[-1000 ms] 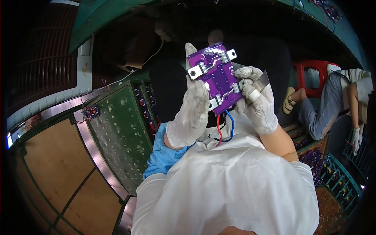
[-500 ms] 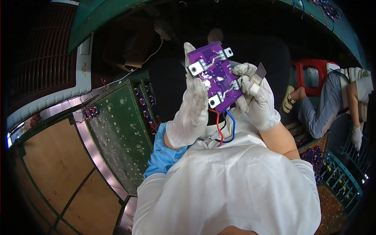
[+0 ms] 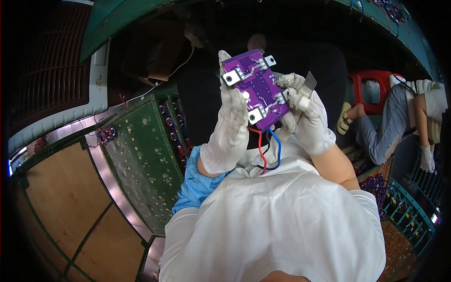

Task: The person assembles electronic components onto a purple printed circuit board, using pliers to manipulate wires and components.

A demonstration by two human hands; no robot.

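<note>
A purple circuit board (image 3: 257, 87) is held up in front of my chest, tilted. Silver solder tracks and several metal-tabbed components sit on its face and along its edges. My left hand (image 3: 230, 127), in a white glove, supports its left side, fingers stretched along the edge and partly hidden behind it. White-gloved too, my right hand (image 3: 312, 122) has its bent fingers at the board's right edge. A flat grey metal blade (image 3: 310, 82) sticks up from those fingers, its lower end hidden. Red wire (image 3: 260, 148) and blue wire (image 3: 280, 150) hang from the board's lower end toward my shirt.
To the left stand a green panel (image 3: 141, 145), brown boards (image 3: 66, 188) and a louvred unit (image 3: 99, 80). At right, a co-worker in jeans (image 3: 383, 124) is beside a red plastic chair (image 3: 355, 94). Near them is a green crate (image 3: 399, 188) with small parts. A green bench edge (image 3: 141, 19) arches across the top.
The board and both hands have shifted slightly left, and the board has tilted so the bright glare on its face is gone. The co-worker's gloved hand has moved up a little.
</note>
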